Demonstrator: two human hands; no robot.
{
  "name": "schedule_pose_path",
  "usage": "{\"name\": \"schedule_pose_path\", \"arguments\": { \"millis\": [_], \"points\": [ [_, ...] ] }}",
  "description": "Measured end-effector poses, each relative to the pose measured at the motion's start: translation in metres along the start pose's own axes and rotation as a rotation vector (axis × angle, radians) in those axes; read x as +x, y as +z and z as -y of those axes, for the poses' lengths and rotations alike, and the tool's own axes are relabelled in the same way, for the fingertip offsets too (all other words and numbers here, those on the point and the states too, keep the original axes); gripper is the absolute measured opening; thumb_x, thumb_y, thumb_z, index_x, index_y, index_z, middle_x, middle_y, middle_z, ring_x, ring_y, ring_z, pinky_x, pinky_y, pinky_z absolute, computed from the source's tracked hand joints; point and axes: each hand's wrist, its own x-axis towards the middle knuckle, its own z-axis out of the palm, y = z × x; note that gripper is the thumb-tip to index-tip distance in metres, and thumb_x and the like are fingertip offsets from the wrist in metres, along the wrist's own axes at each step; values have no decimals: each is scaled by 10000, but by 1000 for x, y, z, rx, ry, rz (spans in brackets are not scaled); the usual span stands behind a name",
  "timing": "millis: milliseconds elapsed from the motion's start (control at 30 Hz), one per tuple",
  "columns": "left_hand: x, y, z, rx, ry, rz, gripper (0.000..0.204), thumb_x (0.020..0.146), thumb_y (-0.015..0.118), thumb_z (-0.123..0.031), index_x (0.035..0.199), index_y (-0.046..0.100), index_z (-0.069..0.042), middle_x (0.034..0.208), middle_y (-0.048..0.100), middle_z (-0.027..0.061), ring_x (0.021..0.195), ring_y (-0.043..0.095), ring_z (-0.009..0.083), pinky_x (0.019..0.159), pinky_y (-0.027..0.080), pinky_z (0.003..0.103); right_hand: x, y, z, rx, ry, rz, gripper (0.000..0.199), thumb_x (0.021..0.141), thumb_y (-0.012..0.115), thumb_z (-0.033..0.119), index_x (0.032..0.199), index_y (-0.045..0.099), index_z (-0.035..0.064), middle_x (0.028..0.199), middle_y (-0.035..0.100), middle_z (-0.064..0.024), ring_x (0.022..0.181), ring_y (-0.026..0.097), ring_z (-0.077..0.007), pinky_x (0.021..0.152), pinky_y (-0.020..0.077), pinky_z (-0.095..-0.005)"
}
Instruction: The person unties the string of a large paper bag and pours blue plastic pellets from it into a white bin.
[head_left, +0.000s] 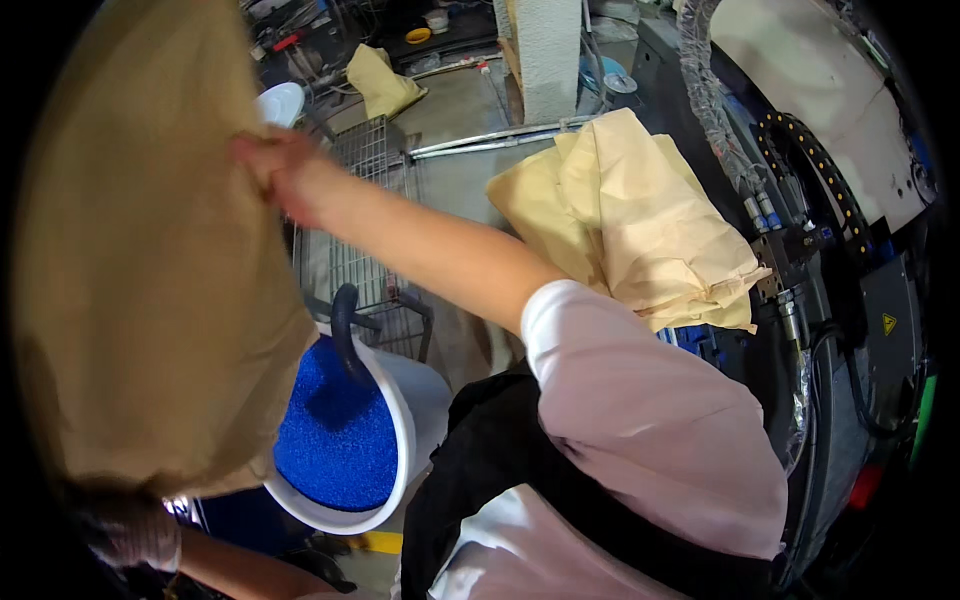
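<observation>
A large brown paper sack [150, 260] hangs upright at the left and fills much of that side. My right hand [285, 178] reaches across and is closed on its upper right edge. Down at the sack's bottom, my left hand [135, 532], seemingly in a thin pale glove, grips the lower edge; its fingers are dark and partly hidden. Beside the sack stands a white bucket [425, 400] of blue pellets [335, 440]. The sack's lower right corner overlaps the bucket rim in view. A dark curved hose [345, 330] reaches down over the pellets.
Folded paper sacks [640, 220] lie in a pile at the right, by a machine with hoses and a cable chain [820, 165]. A wire rack [365, 240] stands beyond the bucket. Farther back are a pale pillar [540, 60] and a yellowish sack [382, 82] on the floor.
</observation>
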Motion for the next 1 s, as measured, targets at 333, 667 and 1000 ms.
{"name": "schedule_pose_path", "arguments": {
  "millis": [333, 667, 1000],
  "points": [
    [182, -17, -396, -1956, -136, 52, 195, 844, 545, -115, 992, 619, -13, 957, 646, 112, 886, 604, 182, 819, 458, 288, -232, -271, 293, -138, -761, -956, 540, 915, 425, 453, 1309, 385, 86, 1286, 469, -124, 1172, 441, -337, 996, 349, -514],
    [74, -22, -579, -2375, -583, 1107, 208, 899, 525, -215, 836, 613, -37, 649, 538, -31, 562, 458, 50, 514, 355, 192, -453, -445, 233, 186, -866, -1689, 406, 896, 431, 348, 1150, 517, 43, 1053, 578, -132, 965, 548, -324, 845, 462, -462],
    [-14, 97, -604, -2249, -1478, 1703, 195, 906, 543, -268, 818, 580, -98, 679, 524, -52, 569, 455, 32, 519, 375, 185, -285, -547, 271, -462, -434, -1781, 306, 889, 442, 306, 986, 553, 39, 854, 573, -115, 811, 557, -299, 723, 451, -431]
  ]
}}
